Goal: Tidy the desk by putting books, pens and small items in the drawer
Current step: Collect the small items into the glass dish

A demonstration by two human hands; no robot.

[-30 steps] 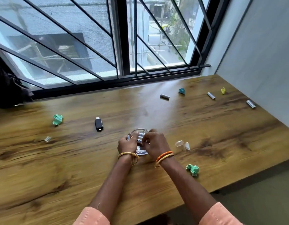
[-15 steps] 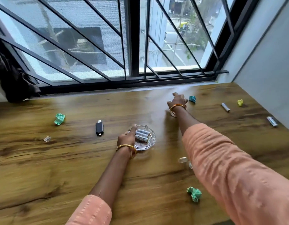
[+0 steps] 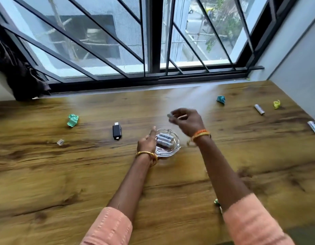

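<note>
Right hand (image 3: 186, 121) motion-blurred; green wad (image 3: 217, 202) half hidden behind forearm.

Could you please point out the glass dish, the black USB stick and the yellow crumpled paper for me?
glass dish (image 3: 177, 147), head view, on its right rim.
black USB stick (image 3: 117, 131), head view, middle of its body.
yellow crumpled paper (image 3: 276, 104), head view, its centre.

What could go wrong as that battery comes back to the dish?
1. The right hand pinches the battery only at its fingertips, in blurred motion; it may slip and roll.
2. The glass dish is shallow and already holds batteries; one more may bounce out, though the left hand steadies it.
</note>
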